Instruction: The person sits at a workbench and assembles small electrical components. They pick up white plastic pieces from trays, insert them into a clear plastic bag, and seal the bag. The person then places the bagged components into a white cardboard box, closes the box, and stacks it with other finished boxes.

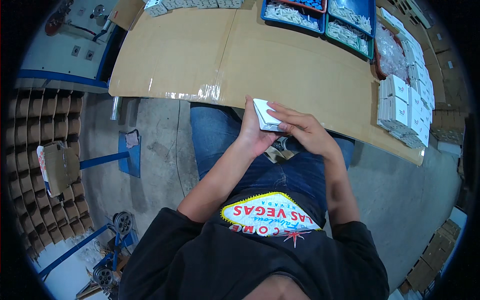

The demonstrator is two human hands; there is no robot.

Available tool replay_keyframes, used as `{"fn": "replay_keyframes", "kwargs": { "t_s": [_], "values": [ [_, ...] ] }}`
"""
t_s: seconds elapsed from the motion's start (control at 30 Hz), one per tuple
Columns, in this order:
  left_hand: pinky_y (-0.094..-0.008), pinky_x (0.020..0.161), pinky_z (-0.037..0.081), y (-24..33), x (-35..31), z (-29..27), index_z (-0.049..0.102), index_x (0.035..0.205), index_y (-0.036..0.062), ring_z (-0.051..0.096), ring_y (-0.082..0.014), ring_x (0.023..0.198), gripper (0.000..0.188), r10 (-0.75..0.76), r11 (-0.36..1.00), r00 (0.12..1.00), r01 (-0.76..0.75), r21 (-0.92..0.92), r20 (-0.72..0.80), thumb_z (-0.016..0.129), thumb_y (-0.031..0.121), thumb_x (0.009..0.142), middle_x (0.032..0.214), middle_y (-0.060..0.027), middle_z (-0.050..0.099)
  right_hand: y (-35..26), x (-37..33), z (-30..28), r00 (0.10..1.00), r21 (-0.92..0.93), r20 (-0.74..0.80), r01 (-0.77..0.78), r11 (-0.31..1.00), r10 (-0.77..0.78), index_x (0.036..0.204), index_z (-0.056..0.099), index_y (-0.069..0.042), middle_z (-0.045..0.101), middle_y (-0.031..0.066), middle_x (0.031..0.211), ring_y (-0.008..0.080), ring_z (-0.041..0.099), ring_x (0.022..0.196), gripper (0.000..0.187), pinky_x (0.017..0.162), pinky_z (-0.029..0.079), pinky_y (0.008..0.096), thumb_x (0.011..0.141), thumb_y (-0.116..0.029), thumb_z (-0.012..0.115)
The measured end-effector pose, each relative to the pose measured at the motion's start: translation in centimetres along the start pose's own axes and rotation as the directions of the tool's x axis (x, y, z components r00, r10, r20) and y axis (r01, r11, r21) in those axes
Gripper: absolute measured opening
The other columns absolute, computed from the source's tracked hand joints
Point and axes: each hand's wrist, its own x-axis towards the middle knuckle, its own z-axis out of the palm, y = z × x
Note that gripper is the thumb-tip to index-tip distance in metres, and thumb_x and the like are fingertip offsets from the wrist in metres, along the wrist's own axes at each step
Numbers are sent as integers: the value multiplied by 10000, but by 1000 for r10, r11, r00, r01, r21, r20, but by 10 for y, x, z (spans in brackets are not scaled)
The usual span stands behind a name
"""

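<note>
Just off the table's near edge, above my lap, both hands hold a flat white square piece (264, 120) with a raised, smooth panel on top. It may be a wall switch plate, but its exact kind is not clear. My left hand (251, 132) is closed round its left side and underside, thumb upright along the edge. My right hand (306, 131) grips it from the right, fingers bent over the top and right edge. Its underside is hidden by the left palm.
The cardboard-covered table (175, 55) spans ahead. Blue and green trays (327, 37) of small white and blue parts stand at the far right. White boxes (400, 107) are stacked at the right edge, near clear plastic bags (390, 50). A cardboard divider grid (30, 150) is at left.
</note>
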Motion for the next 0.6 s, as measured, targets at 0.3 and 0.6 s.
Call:
{"fn": "replay_keyframes", "kwargs": {
  "t_s": [0.3, 0.6],
  "values": [
    [-379, 976, 509, -8, 7, 12, 432, 1465, 91, 604, -226, 1160, 765, 366, 872, 923, -385, 302, 121, 207, 684, 1037, 1233, -116, 606, 12, -2, 20, 942, 232, -332, 121, 965, -38, 1291, 666, -61, 444, 163, 1545, 272, 391, 1460, 396, 1170, 333, 388, 903, -93, 740],
    [-337, 935, 497, -4, -6, 28, 477, 1423, 111, 590, -198, 1093, 636, 465, 880, 877, -473, 48, 123, 264, 589, 1061, 1177, -91, 594, 5, 4, 43, 934, 461, -352, 126, 878, 51, 1496, 444, -9, 349, 183, 1594, 250, 354, 1467, 771, 1192, 307, 382, 817, 3, 810]
  ]
}}
